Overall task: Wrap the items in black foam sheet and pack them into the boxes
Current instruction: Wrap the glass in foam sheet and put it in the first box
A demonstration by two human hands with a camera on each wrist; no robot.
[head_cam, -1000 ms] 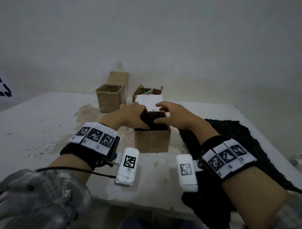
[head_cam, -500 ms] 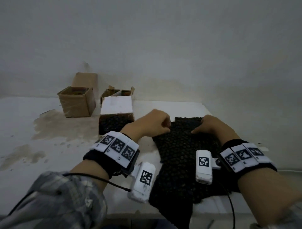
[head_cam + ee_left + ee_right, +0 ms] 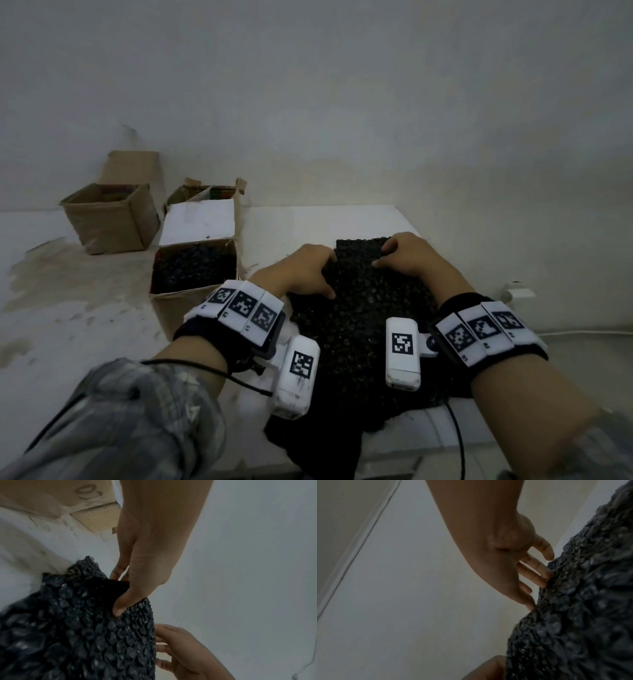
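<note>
A black bubbled foam sheet (image 3: 359,308) lies on the white table (image 3: 85,325), its near end hanging over the front edge. My left hand (image 3: 322,274) pinches the sheet's far left edge, thumb (image 3: 118,609) on top and fingers behind the sheet (image 3: 85,628). My right hand (image 3: 387,255) holds the far right corner, its fingertips (image 3: 544,574) and thumb against the sheet's edge (image 3: 573,601). To the left stands an open cardboard box (image 3: 178,308) with black foam (image 3: 193,267) filling it and a white flap (image 3: 198,222) standing behind. No unwrapped item is visible.
Two more open cardboard boxes (image 3: 109,219) (image 3: 209,193) stand at the back left by the wall. A small white object (image 3: 517,293) and a white cable (image 3: 582,332) lie past the table's right edge. Brown stains mark the tabletop at left.
Both hands left the foam-filled box and moved right onto the sheet's far edge. The head view swung right with them. Over the last half second the hands stay on that edge.
</note>
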